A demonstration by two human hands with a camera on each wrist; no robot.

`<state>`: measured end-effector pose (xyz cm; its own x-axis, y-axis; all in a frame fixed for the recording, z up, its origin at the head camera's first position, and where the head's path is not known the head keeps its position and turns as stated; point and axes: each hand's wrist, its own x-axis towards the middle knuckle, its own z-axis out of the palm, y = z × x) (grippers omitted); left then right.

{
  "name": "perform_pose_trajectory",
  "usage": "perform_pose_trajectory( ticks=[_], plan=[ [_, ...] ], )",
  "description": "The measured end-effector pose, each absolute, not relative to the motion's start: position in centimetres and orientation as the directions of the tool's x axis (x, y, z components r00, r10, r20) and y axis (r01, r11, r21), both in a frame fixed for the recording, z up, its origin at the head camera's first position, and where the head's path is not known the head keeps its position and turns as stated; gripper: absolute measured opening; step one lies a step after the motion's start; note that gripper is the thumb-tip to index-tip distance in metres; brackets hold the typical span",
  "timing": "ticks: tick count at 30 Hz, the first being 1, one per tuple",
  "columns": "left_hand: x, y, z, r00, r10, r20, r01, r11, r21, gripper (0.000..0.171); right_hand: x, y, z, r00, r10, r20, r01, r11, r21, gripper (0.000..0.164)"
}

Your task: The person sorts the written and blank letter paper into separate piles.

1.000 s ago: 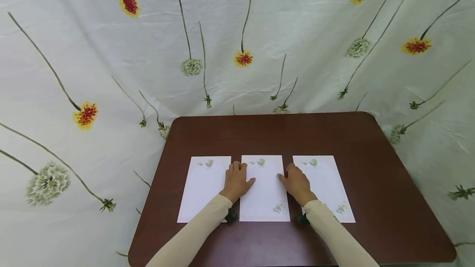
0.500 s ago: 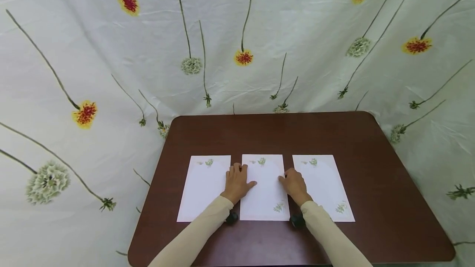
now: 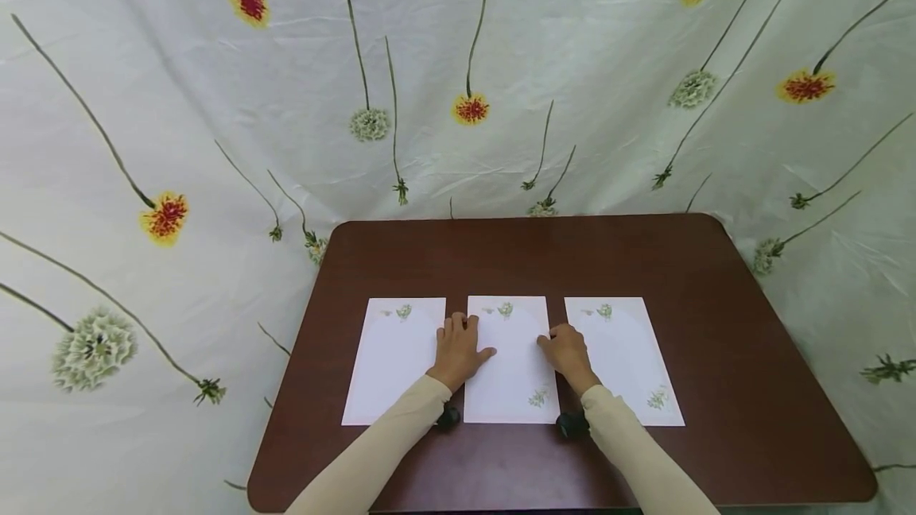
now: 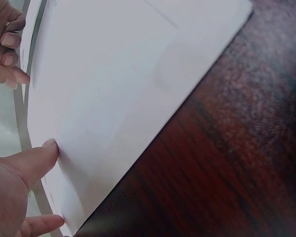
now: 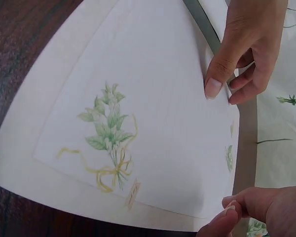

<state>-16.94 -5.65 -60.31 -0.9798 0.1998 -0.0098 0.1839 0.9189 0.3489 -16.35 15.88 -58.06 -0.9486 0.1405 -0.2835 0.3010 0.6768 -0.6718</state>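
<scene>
A white sheet of paper (image 3: 510, 376) with pale green plant prints lies between two similar sheets, one on the left (image 3: 390, 360) and one on the right (image 3: 619, 356). My left hand (image 3: 456, 354) rests at its left edge, thumb stretched over the paper, the other fingers spread toward the gap. At the opposite edge, my right hand (image 3: 570, 358) pinches the middle sheet with curled fingers. The right wrist view shows its thumb and forefinger meeting at that edge, near a printed bouquet (image 5: 108, 128). Part of the right sheet is hidden by my right hand and sleeve.
Underneath is a dark brown table (image 3: 529, 257) with rounded corners. A white cloth (image 3: 608, 38) with flower prints hangs behind it and at the sides. Dark wrist devices show below my hands, the right one (image 3: 572, 424) beside the middle sheet's lower corner.
The middle sheet has shifted very slightly to the right. My right forearm has swung a little to the left and its fingers have drawn back slightly. The left hand has barely moved.
</scene>
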Motion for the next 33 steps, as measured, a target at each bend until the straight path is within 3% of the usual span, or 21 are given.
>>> perform_pose_trajectory(
  ticks=[5, 23, 27, 33],
  plan=[
    [-16.9, -5.7, -60.3, -0.980, 0.201, -0.011, 0.184, 0.918, 0.352, 0.067, -16.6, 16.3, -58.4, -0.940, 0.142, -0.309, 0.329, 0.612, -0.719, 0.041],
    [-17.2, -5.7, -60.8, -0.980, 0.197, -0.030, 0.171, 0.911, 0.374, 0.069, -17.6, 17.6, -59.4, -0.897, 0.093, -0.431, 0.435, 0.358, -0.827, 0.026],
    [-17.1, -5.8, -60.7, -0.980, 0.199, -0.027, 0.175, 0.913, 0.369, 0.068, -17.6, 17.6, -59.4, -0.926, 0.056, -0.372, 0.356, 0.455, -0.816, 0.030],
    [-17.0, -5.8, -60.6, -0.980, 0.199, -0.026, 0.174, 0.908, 0.380, 0.068, -17.4, 17.8, -59.0, -0.974, -0.048, -0.222, 0.139, 0.646, -0.751, 0.034]
  ],
)
